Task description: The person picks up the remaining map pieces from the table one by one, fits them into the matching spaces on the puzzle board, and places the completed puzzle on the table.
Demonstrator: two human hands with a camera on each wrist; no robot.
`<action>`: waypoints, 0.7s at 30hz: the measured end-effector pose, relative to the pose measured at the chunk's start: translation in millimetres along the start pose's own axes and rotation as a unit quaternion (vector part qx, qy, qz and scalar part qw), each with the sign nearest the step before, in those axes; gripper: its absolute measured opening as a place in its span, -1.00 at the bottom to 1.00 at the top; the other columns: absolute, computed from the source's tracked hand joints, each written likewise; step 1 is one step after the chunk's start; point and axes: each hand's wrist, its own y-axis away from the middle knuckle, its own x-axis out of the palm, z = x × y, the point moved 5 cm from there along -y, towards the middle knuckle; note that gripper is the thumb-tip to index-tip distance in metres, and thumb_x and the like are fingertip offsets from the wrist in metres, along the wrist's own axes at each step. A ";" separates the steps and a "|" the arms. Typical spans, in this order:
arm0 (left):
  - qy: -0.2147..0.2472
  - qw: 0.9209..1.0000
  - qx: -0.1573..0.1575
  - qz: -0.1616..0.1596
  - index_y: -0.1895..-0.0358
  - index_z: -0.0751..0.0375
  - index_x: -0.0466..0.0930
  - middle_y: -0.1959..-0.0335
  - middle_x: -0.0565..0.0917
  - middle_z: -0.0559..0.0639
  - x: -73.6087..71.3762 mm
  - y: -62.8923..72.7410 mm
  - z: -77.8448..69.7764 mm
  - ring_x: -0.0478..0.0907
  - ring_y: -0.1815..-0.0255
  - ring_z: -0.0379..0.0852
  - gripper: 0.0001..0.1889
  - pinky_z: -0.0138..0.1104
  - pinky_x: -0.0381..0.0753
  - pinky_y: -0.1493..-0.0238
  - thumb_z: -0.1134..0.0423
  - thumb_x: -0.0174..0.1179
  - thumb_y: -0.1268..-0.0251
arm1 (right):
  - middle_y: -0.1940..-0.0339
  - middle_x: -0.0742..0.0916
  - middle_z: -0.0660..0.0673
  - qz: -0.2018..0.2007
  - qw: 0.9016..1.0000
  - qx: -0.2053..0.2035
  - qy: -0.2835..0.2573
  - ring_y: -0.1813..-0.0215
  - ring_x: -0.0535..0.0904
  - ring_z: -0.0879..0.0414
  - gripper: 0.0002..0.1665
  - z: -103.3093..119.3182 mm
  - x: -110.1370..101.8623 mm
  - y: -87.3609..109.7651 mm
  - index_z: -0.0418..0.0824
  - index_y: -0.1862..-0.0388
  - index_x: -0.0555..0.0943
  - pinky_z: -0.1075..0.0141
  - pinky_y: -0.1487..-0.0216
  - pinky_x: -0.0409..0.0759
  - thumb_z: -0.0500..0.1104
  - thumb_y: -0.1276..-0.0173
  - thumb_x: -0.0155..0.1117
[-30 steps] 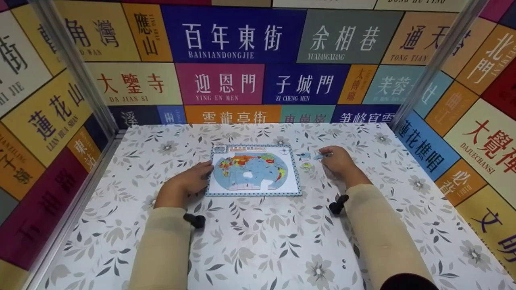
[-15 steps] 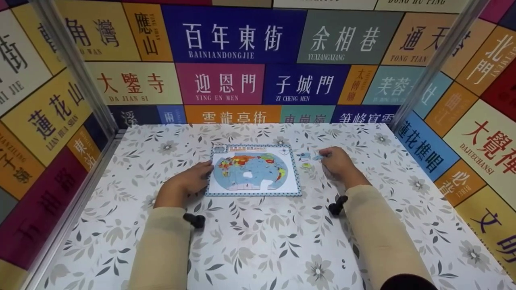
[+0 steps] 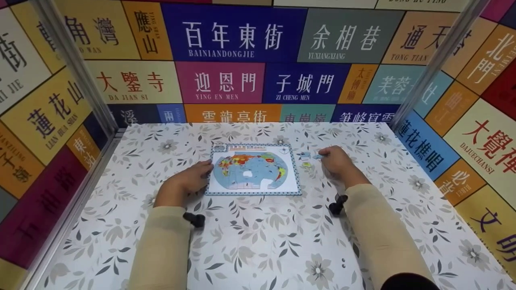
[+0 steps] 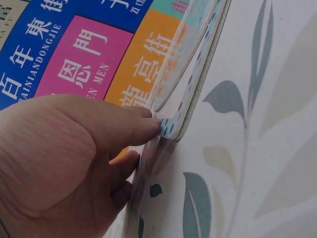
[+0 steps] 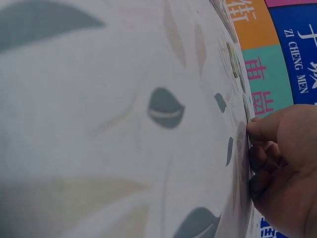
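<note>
A world map jigsaw puzzle with a blue dotted border lies flat on the table. White patches show in the middle and the lower right of its map. The left hand rests against the puzzle's left edge; in the left wrist view its thumb touches the near corner. Right of the board, the right hand pinches a small blue puzzle piece at the table surface, partly hidden by the fingers. Two loose pieces lie close by, a blue one and a yellow-green one.
A floral cloth covers the table. Panels with Chinese characters rise at the back and both sides, with metal posts at the corners. A dark round object shows at the bottom right edge.
The right hand's fingertips have drawn together over the blue puzzle piece, which now shows less. The left hand and the board keep their places.
</note>
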 end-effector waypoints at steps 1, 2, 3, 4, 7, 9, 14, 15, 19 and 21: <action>0.001 1.000 -0.005 0.000 -0.76 -0.14 0.10 -0.84 -0.09 -0.23 0.0 -0.5 0.4 -0.30 -0.87 0.05 -0.26 0.12 -0.22 -0.83 0.31 -0.02 -0.57 | -0.53 0.55 -0.39 0.001 1.000 0.003 -0.004 -0.62 0.39 -0.33 -0.45 0.1 0.0 0.2 -0.31 -0.49 0.53 -0.19 -0.66 0.39 -0.23 -0.61 -0.02; 0.003 1.000 -0.010 0.000 -0.76 -0.15 0.10 -0.84 -0.09 -0.25 0.0 -0.8 0.7 -0.30 -0.87 0.04 -0.26 0.12 -0.23 -0.84 0.30 -0.02 -0.58 | -0.53 0.54 -0.39 0.005 1.000 0.004 -0.010 -0.62 0.39 -0.32 -0.45 0.6 0.0 0.7 -0.31 -0.50 0.52 -0.19 -0.65 0.39 -0.23 -0.62 -0.02; 0.006 1.000 -0.013 0.001 -0.76 -0.17 0.10 -0.84 -0.10 -0.26 0.0 -1.2 1.1 -0.31 -0.87 0.04 -0.26 0.13 -0.24 -0.83 0.31 -0.02 -0.57 | -0.54 0.53 -0.38 0.008 1.000 0.005 -0.017 -0.62 0.38 -0.32 -0.45 1.1 -0.1 1.3 -0.31 -0.52 0.51 -0.19 -0.65 0.39 -0.23 -0.63 -0.02; 0.008 1.000 -0.017 0.001 -0.75 -0.18 0.10 -0.83 -0.10 -0.28 0.2 -1.5 1.5 -0.31 -0.87 0.03 -0.25 0.12 -0.24 -0.83 0.30 -0.01 -0.57 | -0.55 0.52 -0.38 0.011 1.000 0.006 -0.024 -0.61 0.39 -0.32 -0.44 1.9 -0.3 2.2 -0.30 -0.53 0.50 -0.19 -0.63 0.41 -0.23 -0.63 -0.03; 0.011 1.000 -0.019 0.000 -0.75 -0.19 0.10 -0.83 -0.10 -0.29 0.3 -2.2 2.0 -0.31 -0.87 0.03 -0.24 0.12 -0.25 -0.83 0.32 -0.01 -0.56 | -0.57 0.51 -0.36 0.014 0.999 0.004 -0.035 -0.64 0.36 -0.30 -0.44 4.5 -1.1 3.6 -0.29 -0.55 0.48 -0.18 -0.65 0.38 -0.23 -0.64 -0.01; 0.014 1.000 -0.018 0.001 -0.75 -0.18 0.10 -0.83 -0.10 -0.28 0.3 -2.2 2.2 -0.31 -0.87 0.05 -0.24 0.13 -0.25 -0.83 0.34 -0.01 -0.56 | -0.59 0.50 -0.37 0.015 0.999 -0.006 -0.032 -0.66 0.33 -0.30 -0.43 7.5 -1.5 4.0 -0.31 -0.56 0.47 -0.19 -0.68 0.34 -0.23 -0.65 -0.01; 0.019 1.000 -0.025 0.002 -0.75 -0.20 0.11 -0.84 -0.10 -0.27 0.5 -2.5 2.7 -0.31 -0.87 0.05 -0.23 0.14 -0.24 -0.83 0.34 0.00 -0.55 | -0.65 0.42 -0.36 0.025 0.999 -0.019 -0.028 -0.70 0.27 -0.30 -0.41 18.4 0.1 3.9 -0.30 -0.61 0.42 -0.21 -0.71 0.29 -0.23 -0.67 -0.04; 0.019 0.999 -0.026 0.002 -0.75 -0.20 0.11 -0.84 -0.10 -0.27 0.4 -2.5 2.8 -0.31 -0.87 0.05 -0.23 0.15 -0.24 -0.83 0.34 0.01 -0.55 | -0.67 0.39 -0.34 0.027 0.999 -0.015 -0.033 -0.70 0.27 -0.29 -0.41 20.4 1.0 3.7 -0.27 -0.62 0.41 -0.21 -0.70 0.30 -0.22 -0.69 -0.04; 0.018 1.000 -0.021 0.001 -0.75 -0.18 0.11 -0.84 -0.10 -0.24 0.5 -1.6 2.4 -0.31 -0.87 0.06 -0.25 0.14 -0.24 -0.83 0.33 0.00 -0.56 | -0.69 0.32 -0.29 0.028 0.999 -0.011 -0.037 -0.68 0.30 -0.25 -0.44 29.8 5.8 3.2 -0.19 -0.63 0.43 -0.18 -0.70 0.31 -0.17 -0.73 -0.03; 0.017 1.000 -0.019 0.001 -0.75 -0.17 0.11 -0.84 -0.10 -0.24 0.6 -1.2 2.2 -0.31 -0.87 0.06 -0.25 0.14 -0.23 -0.83 0.33 0.00 -0.57 | -0.67 0.33 -0.27 0.026 0.999 -0.016 -0.037 -0.66 0.31 -0.23 -0.45 35.0 8.9 3.1 -0.17 -0.61 0.44 -0.16 -0.70 0.31 -0.15 -0.74 -0.02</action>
